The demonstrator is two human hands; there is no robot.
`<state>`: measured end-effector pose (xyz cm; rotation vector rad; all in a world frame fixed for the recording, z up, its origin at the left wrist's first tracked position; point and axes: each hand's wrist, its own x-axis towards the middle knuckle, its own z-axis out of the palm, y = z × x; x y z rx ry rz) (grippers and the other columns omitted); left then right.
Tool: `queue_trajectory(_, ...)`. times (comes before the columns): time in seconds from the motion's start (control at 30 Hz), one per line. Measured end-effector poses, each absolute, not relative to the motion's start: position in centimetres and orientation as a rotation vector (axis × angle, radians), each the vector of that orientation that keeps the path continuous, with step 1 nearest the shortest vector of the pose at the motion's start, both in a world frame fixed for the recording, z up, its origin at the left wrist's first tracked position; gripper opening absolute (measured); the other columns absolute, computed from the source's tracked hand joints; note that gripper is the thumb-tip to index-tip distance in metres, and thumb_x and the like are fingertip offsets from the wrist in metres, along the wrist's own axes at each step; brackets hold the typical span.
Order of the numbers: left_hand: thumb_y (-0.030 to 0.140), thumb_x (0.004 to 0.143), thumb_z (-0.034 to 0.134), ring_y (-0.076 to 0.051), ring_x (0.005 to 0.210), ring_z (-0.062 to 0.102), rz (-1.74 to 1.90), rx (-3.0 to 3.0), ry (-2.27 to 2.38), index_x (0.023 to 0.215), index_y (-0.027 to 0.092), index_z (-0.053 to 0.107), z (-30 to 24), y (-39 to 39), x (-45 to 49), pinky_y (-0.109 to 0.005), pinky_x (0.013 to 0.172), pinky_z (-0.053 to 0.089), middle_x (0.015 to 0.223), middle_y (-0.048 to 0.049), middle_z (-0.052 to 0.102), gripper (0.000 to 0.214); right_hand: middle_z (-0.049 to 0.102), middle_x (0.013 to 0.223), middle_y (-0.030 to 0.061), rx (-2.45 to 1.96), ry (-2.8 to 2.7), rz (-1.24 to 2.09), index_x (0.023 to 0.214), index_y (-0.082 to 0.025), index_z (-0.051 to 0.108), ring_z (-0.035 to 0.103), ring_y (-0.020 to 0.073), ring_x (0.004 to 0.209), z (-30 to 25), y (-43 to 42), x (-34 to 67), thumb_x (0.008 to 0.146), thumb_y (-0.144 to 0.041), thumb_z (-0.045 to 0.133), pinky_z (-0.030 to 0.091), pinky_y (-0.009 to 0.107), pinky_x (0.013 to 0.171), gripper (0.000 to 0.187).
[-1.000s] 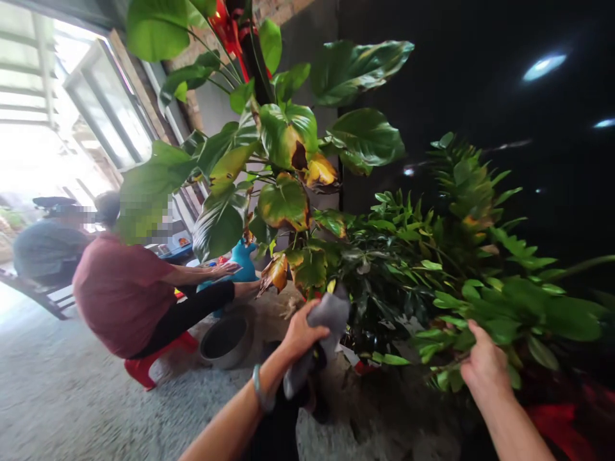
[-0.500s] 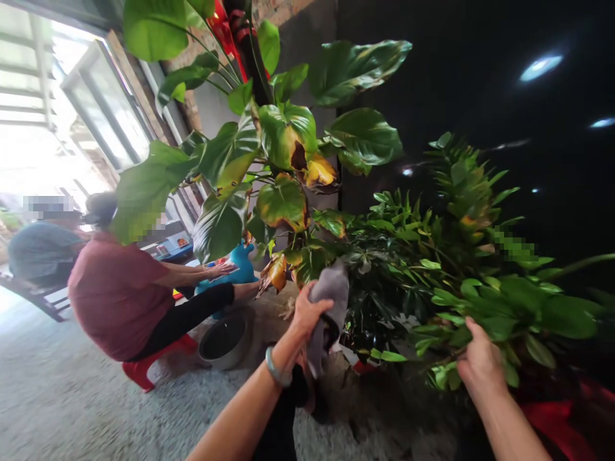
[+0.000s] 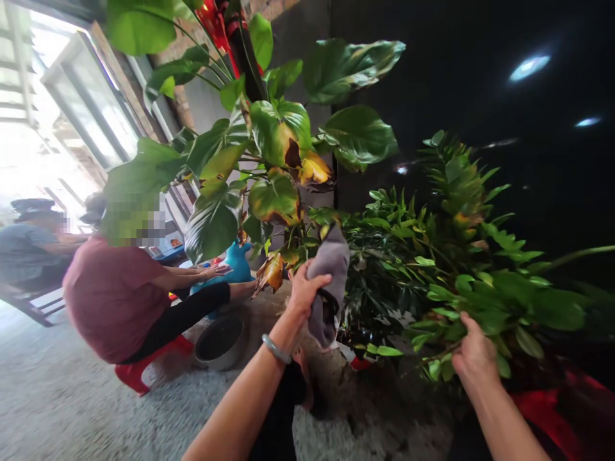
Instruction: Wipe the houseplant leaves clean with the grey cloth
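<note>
A bunched grey cloth (image 3: 330, 282) is gripped in my left hand (image 3: 306, 291), below the big yellowing leaves of the tall potted plant (image 3: 281, 131). On that wrist sits a pale bangle (image 3: 276, 349). Lower right, my right hand (image 3: 475, 355) is closed around a stem of a leafy green plant (image 3: 514, 301), its thumb up against the leaves. The grasped stretch of stem is mostly hidden by the fingers and foliage.
A person in a maroon shirt (image 3: 115, 294) sits on a red stool (image 3: 139, 371) at left, hands on a blue toy (image 3: 235, 259). A grey tub (image 3: 221, 342) stands on the floor. Another person (image 3: 33, 246) sits farther back. A dark glossy wall (image 3: 461, 64) stands behind.
The cloth in my left hand has been raised slightly and turned. The view has shifted a little, moving most things leftward. My right hand keeps its hold on the stem.
</note>
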<state>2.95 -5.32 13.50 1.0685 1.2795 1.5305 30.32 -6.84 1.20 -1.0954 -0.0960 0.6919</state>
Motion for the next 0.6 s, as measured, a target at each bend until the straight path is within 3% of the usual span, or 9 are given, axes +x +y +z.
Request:
queue_trajectory(0.2, 0.019, 0.04, 0.074, -0.015, 0.057, 0.055, 1.084, 0.908, 1.272, 0.099, 0.015, 0.064, 8.1, -11.8, 2.6, -0.025, 0.054, 0.044, 0.065, 0.0016, 0.065, 0.06, 0.064, 0.057, -0.0038, -1.096, -0.075, 0.759, 0.068, -0.017, 0.065, 0.058, 0.0154, 0.048, 1.6, -7.3, 30.4, 0.055, -0.028, 0.073, 0.05, 0.027, 0.043, 0.018)
queue_trajectory(0.37, 0.025, 0.048, 0.077, -0.017, 0.077, 0.059, 1.543, 1.136, 1.328, 0.111, 0.018, 0.062, 13.0, -9.3, 0.9, -0.024, 0.068, 0.046, 0.089, -0.0005, 0.067, 0.065, 0.067, 0.064, -0.0051, -1.07, -0.06, 0.722, 0.073, -0.018, 0.066, 0.061, 0.0136, 0.053, 2.9, -7.6, 30.0, 0.054, -0.028, 0.073, 0.051, 0.024, 0.046, 0.023)
queue_trajectory(0.43, 0.026, 0.051, 0.077, -0.017, 0.085, 0.059, 1.655, 1.244, 1.332, 0.114, 0.02, 0.061, 14.2, -7.2, 1.3, -0.025, 0.074, 0.046, 0.098, -0.0015, 0.065, 0.065, 0.067, 0.064, -0.0062, -1.042, -0.133, 0.848, 0.074, -0.019, 0.065, 0.061, 0.0131, 0.051, 3.3, -7.7, 29.3, 0.054, -0.031, 0.074, 0.05, 0.024, 0.045, 0.025)
queue_trajectory(0.6, 0.024, 0.045, 0.077, -0.017, 0.071, 0.056, 1.309, 1.207, 1.317, 0.105, 0.018, 0.064, 10.7, -7.6, 3.9, -0.026, 0.065, 0.046, 0.079, 0.0012, 0.064, 0.061, 0.063, 0.053, -0.0063, -1.0, -0.243, 1.138, 0.068, -0.02, 0.062, 0.057, 0.0127, 0.045, 3.7, -7.5, 26.8, 0.054, -0.038, 0.077, 0.044, 0.023, 0.04, 0.027)
